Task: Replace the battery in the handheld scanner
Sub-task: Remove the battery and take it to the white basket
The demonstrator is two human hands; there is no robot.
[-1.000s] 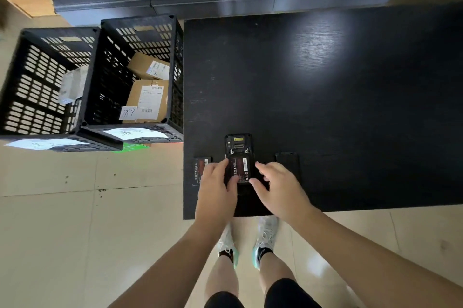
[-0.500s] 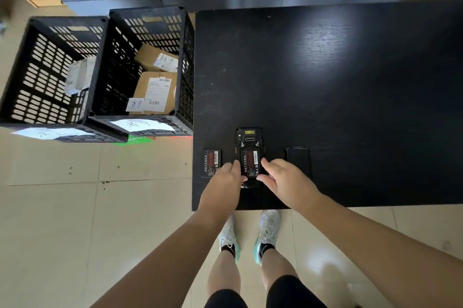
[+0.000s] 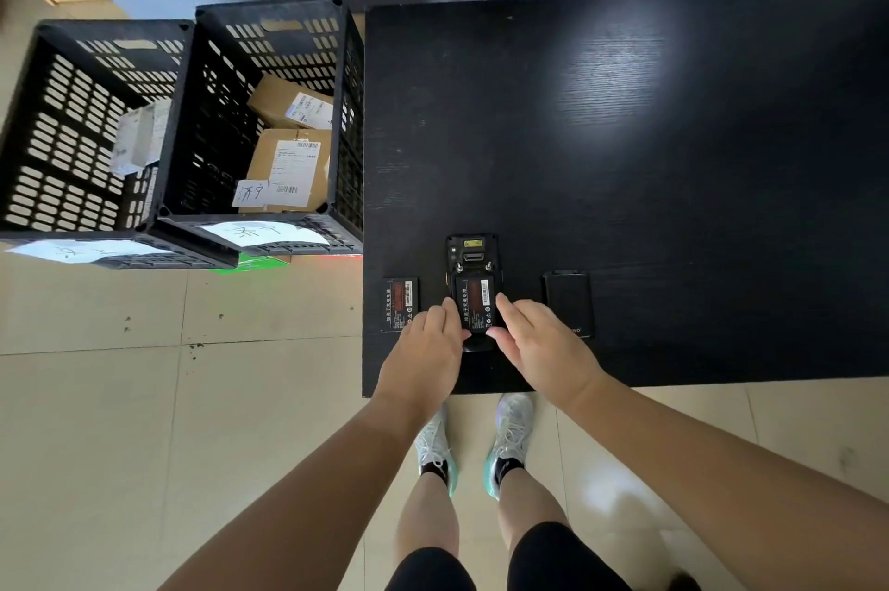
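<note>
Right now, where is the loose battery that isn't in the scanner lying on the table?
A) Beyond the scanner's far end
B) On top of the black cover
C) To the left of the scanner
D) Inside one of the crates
C: the spare battery lies flat on the table left of the scanner, beside the left hand; the black cover is on the right.

Single camera on my head, wide-angle, facing steeply down: table (image 3: 625,133) edge near, my hands, legs, floor (image 3: 120,446) below.
</note>
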